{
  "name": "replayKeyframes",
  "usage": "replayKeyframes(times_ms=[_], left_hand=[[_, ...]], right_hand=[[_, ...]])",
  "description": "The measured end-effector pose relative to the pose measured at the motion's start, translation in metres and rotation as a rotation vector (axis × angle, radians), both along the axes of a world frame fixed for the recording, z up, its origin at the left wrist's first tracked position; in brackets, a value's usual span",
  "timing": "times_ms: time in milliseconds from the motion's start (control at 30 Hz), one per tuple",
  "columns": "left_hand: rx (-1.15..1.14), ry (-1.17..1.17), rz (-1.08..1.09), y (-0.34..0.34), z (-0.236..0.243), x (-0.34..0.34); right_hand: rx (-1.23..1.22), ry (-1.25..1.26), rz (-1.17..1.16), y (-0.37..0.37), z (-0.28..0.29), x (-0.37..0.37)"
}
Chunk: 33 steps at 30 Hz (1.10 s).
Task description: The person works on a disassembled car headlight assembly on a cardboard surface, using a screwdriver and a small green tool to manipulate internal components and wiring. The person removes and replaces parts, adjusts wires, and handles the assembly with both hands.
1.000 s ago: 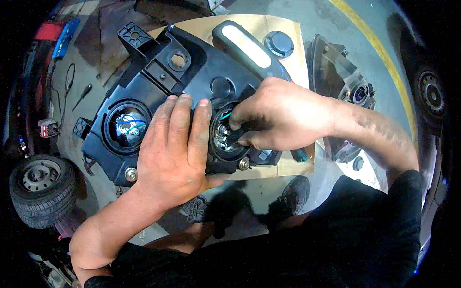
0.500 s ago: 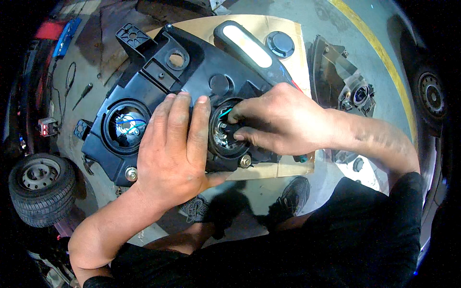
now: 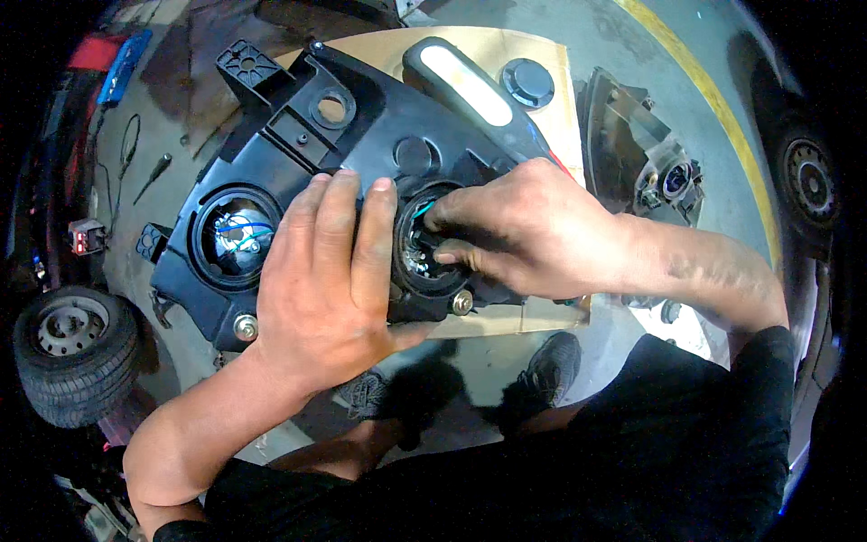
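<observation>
A large black plastic headlight housing [image 3: 370,126] lies with its back upward on a sheet of brown cardboard [image 3: 554,126], in front of a person in dark clothing. Its long axis runs left to right; the broader end lies left, and the body narrows toward the right, where the tip is partly covered by the right hand [image 3: 533,230]. Two round openings are set side by side along that axis, facing up.

The right-hand opening, a black-rimmed well with a bright silvery inside [image 3: 417,262], lies directly left of the right hand, at its fingertips. This hand is the nearer of the two; its forearm comes in from the right, and its fingers point left. Thumb and forefinger are bent into the well in a pinching shape, beside a thin blue-green wire [image 3: 422,210]; whether anything is gripped between them cannot be told. The left hand [image 3: 325,280] is laid open and flat on the housing, fingers pointing far, between the two openings, with nothing grasped. To its left, the other opening, also black-rimmed, shows blue and green wires [image 3: 242,237].

Beyond the housing, on the far right of the cardboard, are seen an oblong black work lamp with a white panel [image 3: 465,86] and a round black cap [image 3: 527,83].
</observation>
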<state>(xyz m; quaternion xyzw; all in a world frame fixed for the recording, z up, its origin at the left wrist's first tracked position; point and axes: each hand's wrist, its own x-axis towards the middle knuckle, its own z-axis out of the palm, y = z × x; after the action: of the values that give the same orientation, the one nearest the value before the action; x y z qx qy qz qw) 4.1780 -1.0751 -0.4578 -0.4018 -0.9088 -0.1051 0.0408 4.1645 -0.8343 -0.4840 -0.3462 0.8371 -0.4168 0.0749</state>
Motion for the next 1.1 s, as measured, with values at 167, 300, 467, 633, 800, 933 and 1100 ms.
replayKeyframes(times_ms=[167,300,467,633,800,933,1100], left_hand=[[-0.006,-0.028,-0.015,0.000,0.002,-0.002],[-0.032,-0.007,-0.018,-0.002,0.000,-0.001],[-0.039,-0.029,-0.041,0.002,0.003,-0.003],[-0.025,-0.016,-0.041,0.002,0.000,-0.004],[0.013,0.026,-0.091,-0.002,-0.004,-0.005],[0.009,0.026,-0.126,-0.005,-0.004,-0.006],[0.001,0.033,-0.107,-0.003,-0.003,-0.006]], right_hand=[[0.043,-0.015,-0.022,-0.003,0.004,0.000],[0.066,-0.003,-0.026,-0.006,0.006,-0.001],[0.161,0.013,-0.057,-0.008,0.010,0.008],[0.348,0.179,0.020,-0.014,0.019,0.005],[0.237,0.558,0.246,0.007,-0.001,-0.015],[0.115,0.633,0.242,0.006,-0.010,-0.019],[0.115,0.687,0.226,0.010,-0.007,-0.019]])
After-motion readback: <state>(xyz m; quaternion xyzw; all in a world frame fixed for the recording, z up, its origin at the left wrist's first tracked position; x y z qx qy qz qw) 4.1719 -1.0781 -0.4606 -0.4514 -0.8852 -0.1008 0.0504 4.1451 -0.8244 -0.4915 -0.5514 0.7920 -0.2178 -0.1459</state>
